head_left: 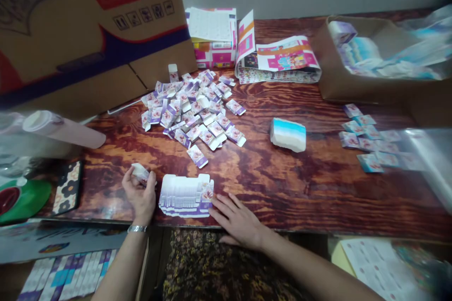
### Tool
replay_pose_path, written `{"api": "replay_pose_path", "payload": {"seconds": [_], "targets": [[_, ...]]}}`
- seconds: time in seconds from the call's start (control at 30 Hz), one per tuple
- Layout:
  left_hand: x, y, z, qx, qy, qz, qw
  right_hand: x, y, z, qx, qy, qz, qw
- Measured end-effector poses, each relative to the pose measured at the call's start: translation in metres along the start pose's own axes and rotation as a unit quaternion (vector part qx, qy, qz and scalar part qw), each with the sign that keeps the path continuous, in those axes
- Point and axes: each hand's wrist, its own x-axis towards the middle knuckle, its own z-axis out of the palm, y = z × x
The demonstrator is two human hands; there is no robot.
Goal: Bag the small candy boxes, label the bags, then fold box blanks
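Observation:
My left hand (140,195) is closed around a small white and purple carton (141,174), just left of a fanned row of flat cartons (183,196). With fingers stretched out, my right hand (240,223) touches the right end of that row at the table's front edge. Behind both hands lies a loose heap of small folded cartons (192,106) printed with a flower-like picture. One single carton (197,156) rests apart, in front of the heap. A stack of blue and white packets (288,134) sits to the right.
A large cardboard box (116,61) stands at the back left, beside a pink bottle (67,129). A phone (68,188) and a green tape roll (30,197) lie at left. Small boxes (369,136) and an open carton (353,87) are at right.

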Motion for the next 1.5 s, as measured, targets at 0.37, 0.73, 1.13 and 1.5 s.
{"api": "replay_pose_path", "payload": {"seconds": [0.37,0.73,1.13,1.5], "targets": [[-0.002,-0.011,-0.001,0.076,-0.014,0.029,0.997,0.004,0.002,0.000,-0.035,-0.020,0.002,0.999],[-0.008,-0.011,-0.006,0.066,-0.023,0.040,0.997,0.002,-0.005,0.002,-0.062,-0.004,0.005,0.998],[-0.006,-0.012,-0.004,0.129,-0.026,0.031,0.991,0.004,0.016,-0.004,0.084,0.052,-0.004,0.995],[-0.007,-0.007,-0.006,0.117,-0.018,0.049,0.992,0.008,0.003,-0.006,0.110,0.104,0.030,0.988]]}}
